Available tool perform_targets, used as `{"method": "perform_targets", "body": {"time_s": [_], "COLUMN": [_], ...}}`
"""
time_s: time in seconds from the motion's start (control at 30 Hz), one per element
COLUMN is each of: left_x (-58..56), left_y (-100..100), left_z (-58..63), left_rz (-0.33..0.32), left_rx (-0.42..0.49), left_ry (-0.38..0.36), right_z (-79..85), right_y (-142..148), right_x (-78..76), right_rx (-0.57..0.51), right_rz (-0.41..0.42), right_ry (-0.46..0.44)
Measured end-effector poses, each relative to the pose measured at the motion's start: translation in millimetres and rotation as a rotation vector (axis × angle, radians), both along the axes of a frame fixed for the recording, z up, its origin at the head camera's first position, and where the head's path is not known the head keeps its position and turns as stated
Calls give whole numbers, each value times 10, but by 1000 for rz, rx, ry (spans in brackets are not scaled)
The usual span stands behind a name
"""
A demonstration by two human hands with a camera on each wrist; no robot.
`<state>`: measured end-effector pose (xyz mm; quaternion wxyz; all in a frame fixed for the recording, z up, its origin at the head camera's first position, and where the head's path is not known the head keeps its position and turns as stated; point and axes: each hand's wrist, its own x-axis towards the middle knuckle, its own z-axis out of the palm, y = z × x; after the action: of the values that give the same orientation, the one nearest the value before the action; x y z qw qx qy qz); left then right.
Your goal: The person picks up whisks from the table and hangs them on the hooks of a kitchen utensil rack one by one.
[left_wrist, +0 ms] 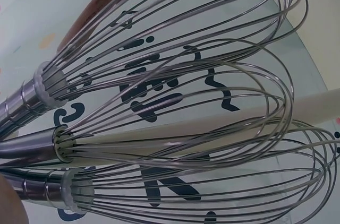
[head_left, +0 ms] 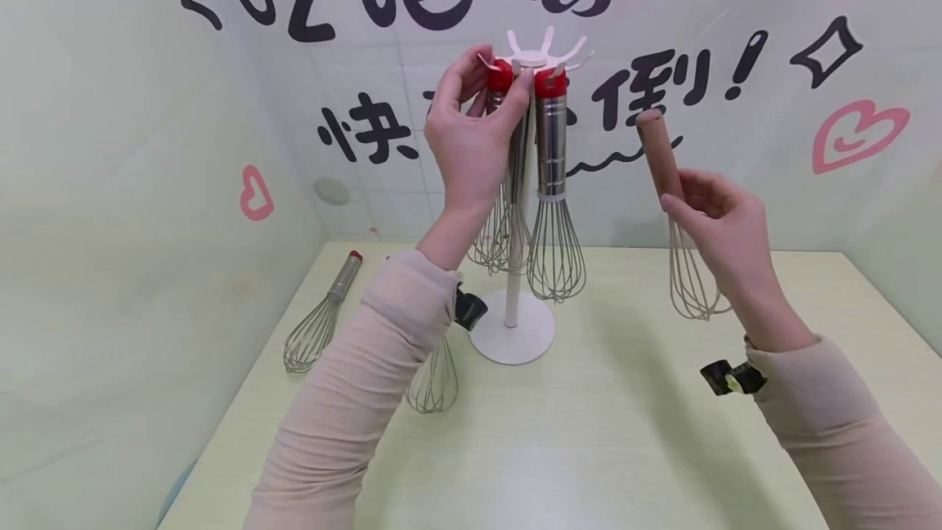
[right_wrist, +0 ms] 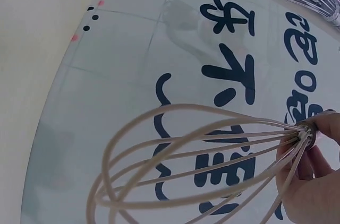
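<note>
My left hand (head_left: 471,141) is raised at the top of a white rotary rack (head_left: 513,301), its thumb and fingers curled round the upper end of a hanging whisk (head_left: 518,154) with a plain metal handle. Close beside hang a red-capped whisk (head_left: 551,137) and another red-capped whisk (head_left: 500,76), partly behind the fingers. The left wrist view shows three wire heads side by side, the plain metal handle (left_wrist: 29,147) in the middle. Off to the right, my right hand (head_left: 724,227) grips a wooden-handled whisk (head_left: 660,155) low on its handle, wires (right_wrist: 159,144) pointing down.
One red-ended whisk (head_left: 343,278) lies at the left of the pale table (head_left: 603,432). The wires of another whisk (head_left: 432,387) show beside my left sleeve, which hides its handle. Behind the rack stands a pale wall (head_left: 397,64) with black lettering.
</note>
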<state>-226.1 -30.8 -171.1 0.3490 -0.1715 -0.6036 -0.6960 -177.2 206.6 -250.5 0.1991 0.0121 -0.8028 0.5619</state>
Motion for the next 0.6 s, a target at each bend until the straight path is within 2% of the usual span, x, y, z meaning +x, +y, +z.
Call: {"method": "perform_targets", "body": {"time_s": [0.27,0.6], "left_x": [-5,0], "left_y": [3,-2], "left_z": [-4,-2], "left_rz": [0,5], "left_rx": [0,0], "left_ry": [0,-8], "right_z": [126,265], "right_y": [-108,-271], "right_x": [11,7], "right_rx": [-182,-315], "right_rz": [41,94], "right_ry": [73,183]}}
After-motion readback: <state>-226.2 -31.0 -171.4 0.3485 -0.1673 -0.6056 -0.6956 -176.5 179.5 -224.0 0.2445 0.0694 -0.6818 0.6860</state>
